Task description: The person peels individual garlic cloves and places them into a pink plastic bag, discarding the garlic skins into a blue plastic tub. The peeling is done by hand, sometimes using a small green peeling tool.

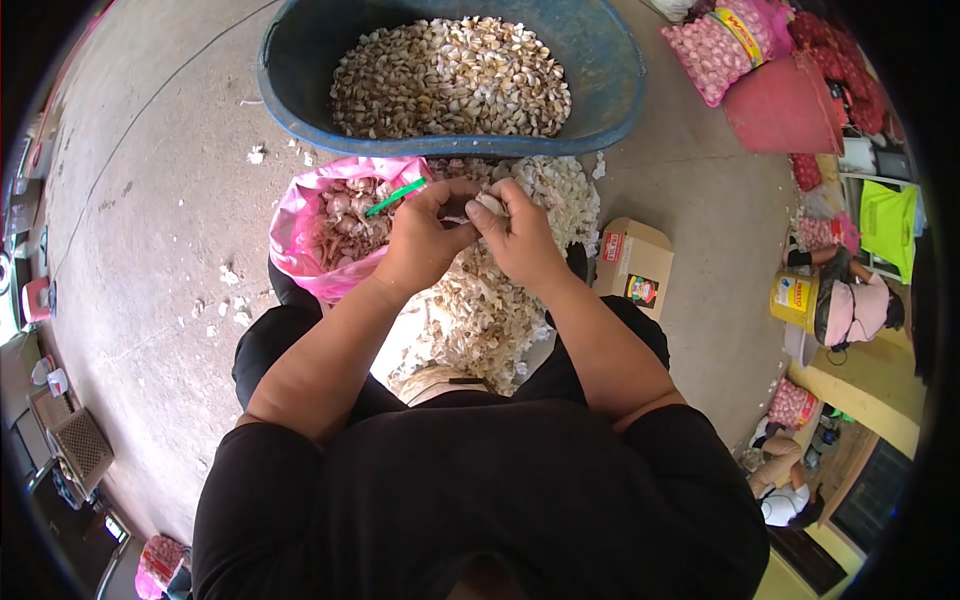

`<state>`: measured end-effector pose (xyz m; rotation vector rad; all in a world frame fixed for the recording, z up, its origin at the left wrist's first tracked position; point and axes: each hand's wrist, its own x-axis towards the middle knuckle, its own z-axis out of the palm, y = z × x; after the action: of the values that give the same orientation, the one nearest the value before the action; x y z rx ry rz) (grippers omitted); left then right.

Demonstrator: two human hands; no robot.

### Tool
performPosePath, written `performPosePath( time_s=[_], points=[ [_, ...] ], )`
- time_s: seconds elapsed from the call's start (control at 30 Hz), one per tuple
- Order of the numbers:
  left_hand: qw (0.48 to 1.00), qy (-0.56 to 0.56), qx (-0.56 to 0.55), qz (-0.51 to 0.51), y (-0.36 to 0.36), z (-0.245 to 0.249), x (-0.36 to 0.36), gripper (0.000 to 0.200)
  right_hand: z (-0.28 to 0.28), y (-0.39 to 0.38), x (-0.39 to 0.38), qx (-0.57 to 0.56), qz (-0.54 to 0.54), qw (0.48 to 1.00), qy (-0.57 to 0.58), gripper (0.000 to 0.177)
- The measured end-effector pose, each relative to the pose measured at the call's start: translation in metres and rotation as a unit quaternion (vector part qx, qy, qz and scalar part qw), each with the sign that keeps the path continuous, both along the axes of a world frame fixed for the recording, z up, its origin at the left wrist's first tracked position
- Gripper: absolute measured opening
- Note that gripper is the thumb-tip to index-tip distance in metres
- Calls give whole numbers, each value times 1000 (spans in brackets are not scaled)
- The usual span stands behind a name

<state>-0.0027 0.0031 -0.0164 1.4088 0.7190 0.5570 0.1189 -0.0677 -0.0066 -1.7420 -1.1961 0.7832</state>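
My right hand is closed on a pale garlic piece, pinched between thumb and fingers. Close against it, my left hand has its fingers curled. A slim green handle sticks out of the left hand toward the lower left; whatever it belongs to is hidden. Under the left wrist, a pink plastic bag stands open with whole garlic bulbs inside. Below both hands, loose garlic skins are heaped between my knees.
A large blue tub in front of me holds many separated cloves. On the floor to my right lies a cardboard box. Farther right are a red bucket, a netted garlic sack and two people.
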Motion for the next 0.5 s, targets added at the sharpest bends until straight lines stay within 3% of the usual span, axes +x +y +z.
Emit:
performPosePath(
  time_s=[0.13, 0.33, 0.43, 0.5],
  points=[
    [999, 33, -33, -17, -3, 11, -1, 32, 5, -2, -5, -37, -9, 999, -22, 23],
    [992, -48, -104, -46, -1, 8, -4, 27, 4, -1, -3, 37, -15, 999, 27, 25],
    [998, -16, -52, -26, -3, 7, -2, 31, 1, -1, -2, 44, -22, 999, 13, 23],
    [997, 44, 53, -36, -2, 13, -2, 32, 4, -1, -6, 31, -29, 999, 20, 22]
  ],
)
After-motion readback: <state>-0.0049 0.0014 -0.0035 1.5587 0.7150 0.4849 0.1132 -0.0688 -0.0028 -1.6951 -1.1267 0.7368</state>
